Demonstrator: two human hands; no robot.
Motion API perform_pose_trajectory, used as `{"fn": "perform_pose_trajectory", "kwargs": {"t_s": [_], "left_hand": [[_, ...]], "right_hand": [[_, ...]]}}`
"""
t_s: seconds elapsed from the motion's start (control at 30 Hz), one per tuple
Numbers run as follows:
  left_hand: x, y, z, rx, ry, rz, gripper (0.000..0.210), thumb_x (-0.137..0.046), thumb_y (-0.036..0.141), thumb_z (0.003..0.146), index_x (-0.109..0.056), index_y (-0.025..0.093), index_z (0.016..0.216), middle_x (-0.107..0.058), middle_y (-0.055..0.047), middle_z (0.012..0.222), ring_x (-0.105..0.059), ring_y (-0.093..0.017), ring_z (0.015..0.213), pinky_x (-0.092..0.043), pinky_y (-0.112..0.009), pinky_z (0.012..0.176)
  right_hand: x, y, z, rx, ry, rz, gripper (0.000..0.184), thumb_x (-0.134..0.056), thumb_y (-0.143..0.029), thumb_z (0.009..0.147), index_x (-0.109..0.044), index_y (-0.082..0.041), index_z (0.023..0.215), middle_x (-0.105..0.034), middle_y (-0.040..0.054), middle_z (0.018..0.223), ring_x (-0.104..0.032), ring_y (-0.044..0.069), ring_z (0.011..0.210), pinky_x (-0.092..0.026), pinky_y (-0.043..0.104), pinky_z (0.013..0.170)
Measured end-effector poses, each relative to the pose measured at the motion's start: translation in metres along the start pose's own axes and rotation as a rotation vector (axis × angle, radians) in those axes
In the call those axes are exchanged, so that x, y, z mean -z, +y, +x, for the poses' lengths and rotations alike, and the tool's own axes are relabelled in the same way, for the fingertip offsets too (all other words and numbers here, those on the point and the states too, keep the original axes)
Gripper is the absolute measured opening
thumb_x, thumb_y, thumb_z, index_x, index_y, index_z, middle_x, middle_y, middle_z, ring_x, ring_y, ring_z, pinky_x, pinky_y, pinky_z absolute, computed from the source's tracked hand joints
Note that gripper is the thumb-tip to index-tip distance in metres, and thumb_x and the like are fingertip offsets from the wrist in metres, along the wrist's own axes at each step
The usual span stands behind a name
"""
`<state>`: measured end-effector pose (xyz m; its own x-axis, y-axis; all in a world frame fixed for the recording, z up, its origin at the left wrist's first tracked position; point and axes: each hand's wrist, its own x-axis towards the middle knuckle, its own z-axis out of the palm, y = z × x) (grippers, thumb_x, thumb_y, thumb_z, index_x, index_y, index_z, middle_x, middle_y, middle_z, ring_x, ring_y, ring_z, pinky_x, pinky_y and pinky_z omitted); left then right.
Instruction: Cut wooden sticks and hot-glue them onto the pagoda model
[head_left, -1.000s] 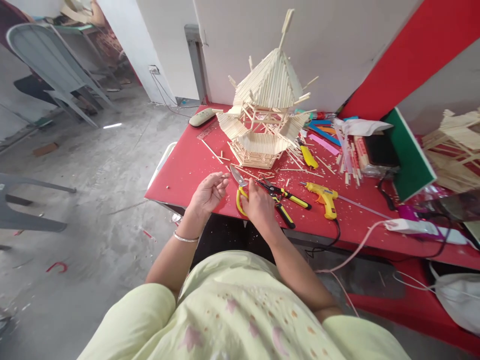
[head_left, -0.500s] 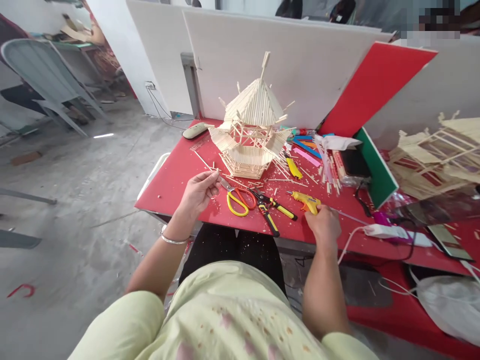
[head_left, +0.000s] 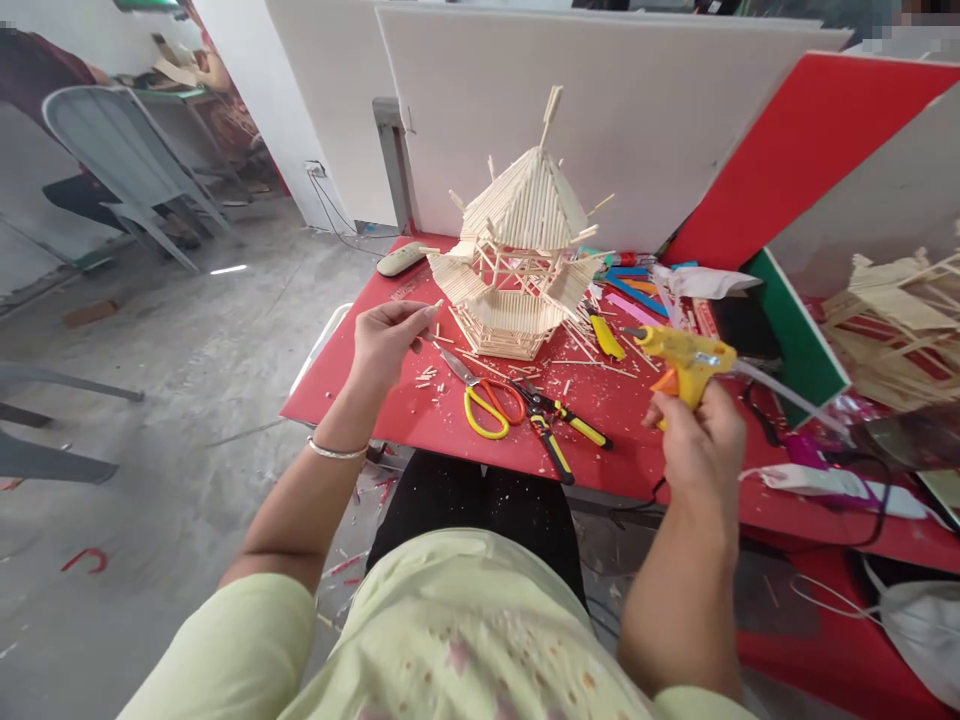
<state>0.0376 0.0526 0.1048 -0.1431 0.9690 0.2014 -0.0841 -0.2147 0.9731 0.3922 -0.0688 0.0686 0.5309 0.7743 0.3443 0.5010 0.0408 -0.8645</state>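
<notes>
Left hand (head_left: 384, 342): I pinch a stick piece (head_left: 439, 303)
Right hand (head_left: 705, 432): my fingers grip the glue gun (head_left: 690, 356)
Scissors (head_left: 471, 380): on the table (head_left: 319, 388)

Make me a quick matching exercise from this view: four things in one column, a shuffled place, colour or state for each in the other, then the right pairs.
Column one
1. glue gun
2. scissors
3. stick model
4. left hand

Column two
A. standing, with a pointed roof
B. pinching a small pale piece
C. held up in the right hand
D. lying on the table, handles yellow and red

Pairs: 1-C, 2-D, 3-A, 4-B
</notes>
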Motion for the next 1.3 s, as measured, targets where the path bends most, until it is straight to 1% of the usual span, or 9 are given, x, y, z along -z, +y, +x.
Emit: {"fn": "perform_pose_trajectory", "kwargs": {"t_s": [0.03,0.1,0.13,0.2,0.3,0.43,0.6,0.9,1.3], "left_hand": [[-0.002,0.001,0.002,-0.025,0.01,0.039,0.023,-0.083,0.035,0.071,-0.079,0.014,0.079,-0.067,-0.003,0.06,-0.058,-0.01,0.052,-0.042,-0.021,0.046],[-0.006,0.002,0.005,-0.065,0.027,0.118,0.021,-0.081,0.035,0.073,-0.079,0.015,0.079,-0.066,-0.003,0.058,-0.056,-0.009,0.05,-0.041,-0.021,0.045],[-0.008,0.002,0.007,-0.079,0.033,0.157,0.02,-0.079,0.034,0.074,-0.079,0.015,0.079,-0.066,-0.003,0.058,-0.055,-0.009,0.049,-0.041,-0.021,0.045],[-0.012,0.002,0.009,-0.096,0.044,0.239,0.017,-0.076,0.033,0.076,-0.079,0.016,0.078,-0.067,-0.002,0.057,-0.054,-0.009,0.047,-0.041,-0.021,0.044],[-0.015,0.004,0.012,-0.119,0.053,0.369,0.016,-0.072,0.031,0.079,-0.079,0.017,0.077,-0.068,-0.001,0.056,-0.054,-0.009,0.046,-0.042,-0.021,0.046],[-0.016,0.007,0.016,-0.162,0.036,0.483,0.019,-0.068,0.033,0.082,-0.078,0.018,0.077,-0.068,-0.001,0.057,-0.061,-0.012,0.052,-0.044,-0.022,0.05],[-0.015,0.007,0.02,-0.174,0.013,0.523,0.017,-0.068,0.031,0.083,-0.078,0.018,0.077,-0.07,0.0,0.06,-0.065,-0.014,0.056,-0.046,-0.024,0.054],[-0.018,0.006,0.021,-0.177,-0.013,0.507,0.016,-0.07,0.029,0.083,-0.079,0.018,0.077,-0.068,0.0,0.059,-0.06,-0.013,0.05,-0.044,-0.025,0.054],[-0.017,0.006,0.02,-0.151,-0.017,0.53,0.018,-0.07,0.032,0.083,-0.077,0.018,0.075,-0.07,-0.001,0.063,-0.068,-0.016,0.058,-0.048,-0.027,0.059]], "right_hand": [[-0.006,-0.02,0.001,0.045,-0.002,0.005,0.031,-0.062,-0.045,0.082,-0.065,-0.021,0.101,-0.06,-0.0035,0.067,-0.057,0.015,0.059,-0.049,0.029,0.059],[-0.022,-0.058,0.004,0.197,-0.02,-0.069,0.037,-0.062,-0.05,0.084,-0.063,-0.022,0.108,-0.064,-0.0007,0.076,-0.059,0.017,0.066,-0.049,0.031,0.063],[-0.032,-0.074,0.006,0.275,-0.002,-0.164,0.041,-0.064,-0.054,0.083,-0.062,-0.022,0.109,-0.065,0.001,0.079,-0.061,0.018,0.068,-0.05,0.033,0.067],[-0.056,-0.096,0.012,0.419,0.097,-0.362,0.051,-0.066,-0.061,0.081,-0.061,-0.019,0.111,-0.065,0.0052,0.082,-0.061,0.021,0.071,-0.051,0.037,0.069],[-0.089,-0.111,0.023,0.551,0.142,-0.571,0.056,-0.062,-0.058,0.086,-0.058,-0.015,0.122,-0.068,0.0139,0.1,-0.065,0.027,0.085,-0.05,0.039,0.072],[-0.114,-0.117,0.032,0.621,0.031,-0.702,0.047,-0.054,-0.042,0.093,-0.054,-0.013,0.131,-0.067,0.0153,0.107,-0.064,0.026,0.088,-0.048,0.035,0.069],[-0.123,-0.121,0.034,0.664,-0.081,-0.75,0.045,-0.052,-0.034,0.094,-0.054,-0.012,0.133,-0.066,0.0146,0.106,-0.064,0.024,0.085,-0.046,0.034,0.067],[-0.126,-0.12,0.036,0.682,-0.117,-0.737,0.042,-0.051,-0.031,0.093,-0.055,-0.012,0.13,-0.066,0.015,0.104,-0.063,0.025,0.085,-0.048,0.034,0.067],[-0.128,-0.121,0.036,0.677,-0.118,-0.725,0.04,-0.051,-0.029,0.093,-0.057,-0.011,0.128,-0.068,0.0147,0.104,-0.064,0.024,0.085,-0.047,0.034,0.067]]}}
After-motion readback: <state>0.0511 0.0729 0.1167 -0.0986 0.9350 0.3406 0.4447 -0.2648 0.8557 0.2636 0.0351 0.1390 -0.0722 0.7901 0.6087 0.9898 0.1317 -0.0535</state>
